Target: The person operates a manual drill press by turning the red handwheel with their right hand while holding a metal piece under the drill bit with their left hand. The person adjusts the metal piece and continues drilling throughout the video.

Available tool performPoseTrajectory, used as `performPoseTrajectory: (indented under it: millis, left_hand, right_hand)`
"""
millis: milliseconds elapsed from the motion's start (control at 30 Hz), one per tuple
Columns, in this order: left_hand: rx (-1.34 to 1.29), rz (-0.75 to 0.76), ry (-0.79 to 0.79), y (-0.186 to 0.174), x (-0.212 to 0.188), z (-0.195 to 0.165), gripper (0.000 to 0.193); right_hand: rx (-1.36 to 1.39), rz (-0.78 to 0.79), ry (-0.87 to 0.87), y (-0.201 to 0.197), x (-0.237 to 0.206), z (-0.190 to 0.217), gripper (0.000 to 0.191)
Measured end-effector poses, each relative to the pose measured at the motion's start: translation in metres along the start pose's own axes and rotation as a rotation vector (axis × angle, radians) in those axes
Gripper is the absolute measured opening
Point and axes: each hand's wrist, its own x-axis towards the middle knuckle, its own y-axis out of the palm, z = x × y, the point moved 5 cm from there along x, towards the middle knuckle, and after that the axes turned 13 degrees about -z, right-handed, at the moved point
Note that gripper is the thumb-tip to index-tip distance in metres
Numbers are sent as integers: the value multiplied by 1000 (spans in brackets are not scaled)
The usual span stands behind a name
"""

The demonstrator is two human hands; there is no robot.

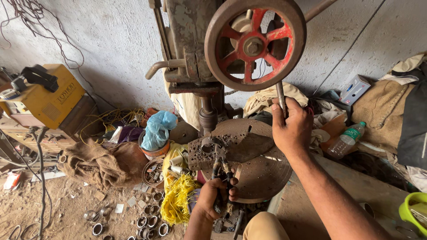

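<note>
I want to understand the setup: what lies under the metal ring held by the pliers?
The ring sits on a perforated plate on the round table, gripped by pliers in the left hand. What the plate covers is hidden.

L hand (216, 194) holds pliers (221, 178) w/ ring (207, 145); R hand (291, 126) on press lever (280, 98).

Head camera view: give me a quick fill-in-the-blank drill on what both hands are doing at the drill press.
1. The right hand grips the metal ____ that hangs below the red-spoked wheel.
2. The left hand holds a pair of ____ by the handles.
3. The pliers clamp a small metal ring on the round ____.
4. The bag left of the column is ____.

Missing words: lever; pliers; table; blue
</note>
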Motion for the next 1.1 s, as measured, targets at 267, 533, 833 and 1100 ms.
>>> performPoseTrajectory:
  millis: [267,533,833,1100]
  left_hand:
    - [63,-62,31,3,-3,-1,40]
    - [110,-58,54,14,-11,-4,29]
    - [91,-71,13,-2,-6,-4,23]
    - [106,-116,-2,-14,0,-6,25]
  right_hand:
    - [-18,27,42,2,-1,-6,15]
    - [193,178,413,2,5,-14,18]
    - [21,88,1,3,5,-12,14]
    - [17,30,-49,10,1,-18,12]
